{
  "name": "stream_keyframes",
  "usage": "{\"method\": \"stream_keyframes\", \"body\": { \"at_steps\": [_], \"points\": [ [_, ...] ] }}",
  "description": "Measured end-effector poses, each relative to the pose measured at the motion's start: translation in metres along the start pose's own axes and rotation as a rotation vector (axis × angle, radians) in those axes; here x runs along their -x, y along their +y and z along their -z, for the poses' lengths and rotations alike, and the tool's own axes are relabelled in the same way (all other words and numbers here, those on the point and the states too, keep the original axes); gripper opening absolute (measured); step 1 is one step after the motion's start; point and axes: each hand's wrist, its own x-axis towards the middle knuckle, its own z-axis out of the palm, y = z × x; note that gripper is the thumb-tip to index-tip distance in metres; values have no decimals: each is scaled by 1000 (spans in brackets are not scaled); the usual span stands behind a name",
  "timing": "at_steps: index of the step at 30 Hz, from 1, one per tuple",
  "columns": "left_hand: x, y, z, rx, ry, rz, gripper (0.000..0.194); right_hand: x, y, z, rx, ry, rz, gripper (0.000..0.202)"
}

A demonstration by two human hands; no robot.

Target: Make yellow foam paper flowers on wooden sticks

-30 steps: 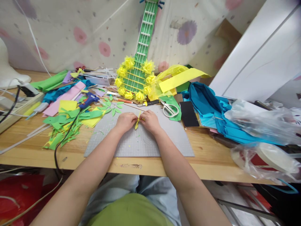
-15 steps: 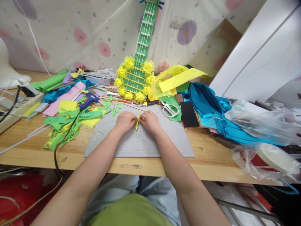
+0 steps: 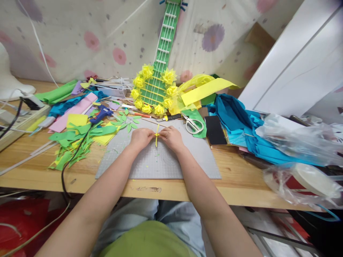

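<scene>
Between my hands, above the grey cutting mat [image 3: 158, 167], is a small piece made of crossed yellow strips [image 3: 157, 135]. My left hand [image 3: 142, 138] pinches its left side with closed fingertips. From the other side my right hand [image 3: 171, 137] pinches it too, and the fingertips of both hands nearly meet. One narrow strip stands out away from me and another points toward me. Behind the hands lies a thin stick [image 3: 154, 122]. Small green and yellow scraps are scattered on the mat.
Behind the mat leans a green paper guitar [image 3: 160, 71] ringed with yellow flowers. Scissors [image 3: 193, 125] and a black phone [image 3: 215, 130] lie to the right. On the left are a blue glue gun [image 3: 102, 113], its cord, green paper leaves [image 3: 128, 123] and a heap of paper scraps [image 3: 72, 142].
The yellow strips have turned slightly between my fingertips, and the strip toward me looks thinner now. Both hands stay in nearly the same place.
</scene>
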Motion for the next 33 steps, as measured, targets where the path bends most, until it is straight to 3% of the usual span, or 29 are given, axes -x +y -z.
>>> {"method": "stream_keyframes", "body": {
  "at_steps": [5, 12, 17, 33],
  "points": [
    [0, -2, 6, 99, -55, -19, 27, -1, 2, 0, 9, -10, -38, 22],
    [-1, -3, 11, 135, -42, 133, 30, 1, 10, 7, -44, 18, -96, 21],
    [-1, -13, 14, 283, -159, 21, 26, 1, 16, 11, -54, -34, -73, 19],
    [0, -13, 21, 241, -122, 154, 26, 1, 22, 10, -118, -3, -87, 23]
  ]
}}
